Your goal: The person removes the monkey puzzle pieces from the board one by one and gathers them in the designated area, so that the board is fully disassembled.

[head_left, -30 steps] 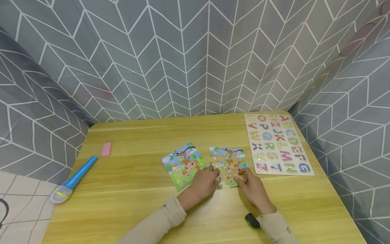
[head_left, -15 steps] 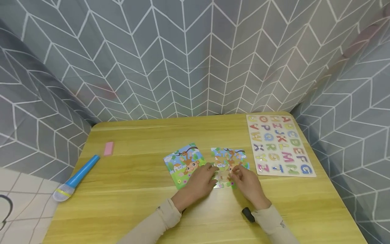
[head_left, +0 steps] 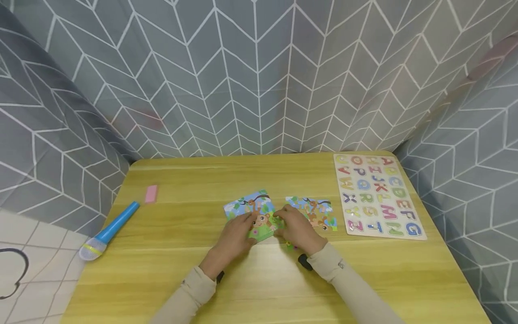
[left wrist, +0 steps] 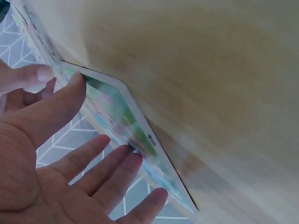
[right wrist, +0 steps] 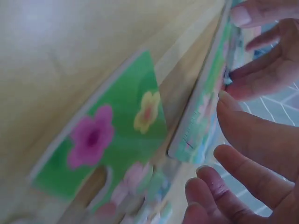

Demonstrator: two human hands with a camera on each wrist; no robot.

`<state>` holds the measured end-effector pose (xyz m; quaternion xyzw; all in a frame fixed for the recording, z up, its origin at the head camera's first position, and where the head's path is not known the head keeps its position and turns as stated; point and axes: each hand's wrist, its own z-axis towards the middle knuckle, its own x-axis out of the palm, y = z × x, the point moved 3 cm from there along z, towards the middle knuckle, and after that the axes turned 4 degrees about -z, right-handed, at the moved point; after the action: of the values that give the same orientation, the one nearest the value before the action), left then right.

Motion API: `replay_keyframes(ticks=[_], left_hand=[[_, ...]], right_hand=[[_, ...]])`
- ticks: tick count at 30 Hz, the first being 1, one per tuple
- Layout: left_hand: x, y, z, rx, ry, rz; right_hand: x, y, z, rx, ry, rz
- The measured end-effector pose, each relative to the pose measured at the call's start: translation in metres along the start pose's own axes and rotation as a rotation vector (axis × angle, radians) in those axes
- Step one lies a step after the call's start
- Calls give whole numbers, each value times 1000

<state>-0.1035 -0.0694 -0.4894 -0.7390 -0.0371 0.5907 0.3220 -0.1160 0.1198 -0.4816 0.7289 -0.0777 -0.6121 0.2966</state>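
Note:
A picture board (head_left: 265, 208) with a printed monkey lies slightly tilted at mid-table. My left hand (head_left: 232, 238) touches its left side; in the left wrist view the thumb meets the board's (left wrist: 140, 133) near edge and the other fingers spread loosely over it. At the board's right corner is my right hand (head_left: 298, 227), its fingertips touching or very near the edge and its fingers relaxed. Beside it lies a partly assembled monkey jigsaw puzzle (head_left: 319, 209), its lower left hidden by the right hand. The right wrist view shows a green flowered puzzle section (right wrist: 126, 135) close up.
An alphabet board (head_left: 378, 195) lies at the table's right. At the left are a pink block (head_left: 151, 194) and a blue toy microphone (head_left: 111, 230). A patterned grey curtain (head_left: 259, 81) hangs behind the table.
My right hand has left the jigsaw puzzle and moved left to the picture board. My left hand has drawn left, from between the two pictures to the board's left side.

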Motion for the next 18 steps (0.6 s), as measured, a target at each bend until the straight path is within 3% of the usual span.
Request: replay_keyframes(ticks=[9, 18], left_hand=[[-6, 3, 2, 27, -2, -40], [-9, 3, 1, 27, -6, -52]], right_hand=[[8, 6, 17, 0, 117, -5], [8, 11, 28, 75, 218, 34]])
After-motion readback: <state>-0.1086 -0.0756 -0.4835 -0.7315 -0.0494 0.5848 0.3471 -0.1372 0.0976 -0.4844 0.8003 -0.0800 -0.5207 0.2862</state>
